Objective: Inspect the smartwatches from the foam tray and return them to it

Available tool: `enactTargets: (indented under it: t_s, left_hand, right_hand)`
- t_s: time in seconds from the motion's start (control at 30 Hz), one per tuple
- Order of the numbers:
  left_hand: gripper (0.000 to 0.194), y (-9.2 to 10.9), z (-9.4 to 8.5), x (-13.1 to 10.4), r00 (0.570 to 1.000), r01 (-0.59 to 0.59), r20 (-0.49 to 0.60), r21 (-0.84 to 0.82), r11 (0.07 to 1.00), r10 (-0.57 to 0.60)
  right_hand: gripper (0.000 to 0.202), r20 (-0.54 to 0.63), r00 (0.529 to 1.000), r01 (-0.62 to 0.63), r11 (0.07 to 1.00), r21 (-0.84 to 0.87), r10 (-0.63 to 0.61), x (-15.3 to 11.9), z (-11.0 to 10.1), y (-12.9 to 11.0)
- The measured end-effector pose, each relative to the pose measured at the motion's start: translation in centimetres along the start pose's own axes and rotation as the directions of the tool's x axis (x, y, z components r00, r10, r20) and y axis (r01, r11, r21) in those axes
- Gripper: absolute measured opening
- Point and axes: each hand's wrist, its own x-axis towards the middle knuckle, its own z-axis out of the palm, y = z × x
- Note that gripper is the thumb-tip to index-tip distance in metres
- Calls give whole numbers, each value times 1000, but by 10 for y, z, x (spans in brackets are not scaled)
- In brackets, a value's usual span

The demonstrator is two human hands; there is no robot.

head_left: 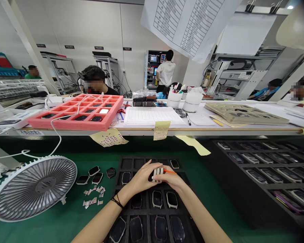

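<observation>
Above a black foam tray point(148, 211), my left hand point(142, 178) and my right hand point(174, 179) come together, fingers closed around a small stack of pale watch cases point(158, 172). A thin orange strip or stick point(169, 171) shows at my right hand; whether it is gripped or just touching, I cannot tell. Watch bodies with dark screens lie in the tray's compartments, among them a pale-framed watch point(157, 199) below the hands and another watch point(174, 164) at the far right corner. My palms hide part of the stack.
A white fan point(38, 189) stands at left on the green mat point(96, 222). Beside it lie several loose watches point(97, 178) and small film tabs point(93, 200). Stacked black trays point(258, 189) rise at right. The shelf ahead holds a pink foam tray point(111, 113) and papers point(152, 115); people work beyond.
</observation>
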Motion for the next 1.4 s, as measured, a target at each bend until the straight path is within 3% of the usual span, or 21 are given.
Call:
enactTargets:
  t_s: [0.13, 0.37, 0.57, 0.63, 0.77, 0.83, 0.97, 1.07, 1.2, 1.4]
  left_hand:
    - [54, -1, 4, -2, 1000, -8, -25, -19, 1000, 8]
    - [49, 3, -2, -1, 997, 27, -74, -18, 999, -29]
    - [49, 5, 2, 0, 997, 43, -68, -19, 999, -44]
    - [55, 5, -3, 1, 997, 65, -42, -50, 997, -67]
    - [92, 1, -27, 1, 989, 142, 56, -91, 986, -137]
    - [83, -1, -38, 0, 973, 217, 84, -2, 976, -216]
    - [35, -2, -39, -1, 901, 385, 71, 326, 863, -429]
    - [32, 3, -26, 1, 849, 431, 72, 481, 764, -524]
    - [31, 7, -16, 2, 790, 482, 63, 552, 680, -611]
    - [29, 11, -15, 4, 754, 502, 75, 574, 647, -652]
  right_hand:
    - [26, 25, 1000, -18, 1000, -6, 18, -3, 8, 2]
    - [31, 126, 991, -71, 981, 181, 48, -6, 6, -1]
    - [30, 35, 998, -50, 986, 161, 44, -3, 11, 5]
    - [29, 3, 999, -36, 986, 164, 36, -2, 13, 5]
    - [37, -64, 998, 31, 965, 259, -15, 1, 6, -1]
    - [41, -118, 992, 83, 945, 317, -48, 4, -2, -3]
    - [38, -216, 974, 141, 929, 341, -69, 9, -13, -3]
    - [40, -221, 972, 148, 935, 323, -77, 9, -11, 1]
    - [42, -203, 975, 143, 949, 280, -87, 6, -4, 2]
    - [46, -208, 976, 108, 968, 227, -60, 3, 3, 0]
